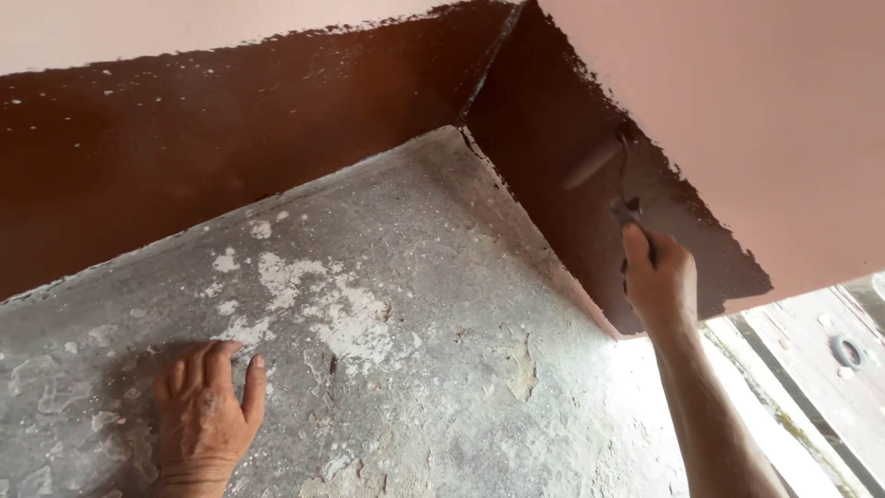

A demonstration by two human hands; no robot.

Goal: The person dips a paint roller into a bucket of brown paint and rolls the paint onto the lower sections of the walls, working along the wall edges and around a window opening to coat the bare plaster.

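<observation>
head view: right hand (656, 277) fingers clamped on paint roller (608, 175) at brown wall (553, 129), left hand (205, 410) fingers apart, flat on floor (442, 304)

Two bare hands show: one left hand (205, 406) and one right hand (656, 277). There is one paint roller (595, 164), one concrete slab (442, 304), and one small ring (846, 351).

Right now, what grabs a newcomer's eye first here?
The dark red-brown painted band along the base of the pink walls, meeting at the corner up top. At right, the right hand holds a small paint roller against that band. Lower left, the left hand rests flat on the rough, paint-flecked grey floor.
</observation>
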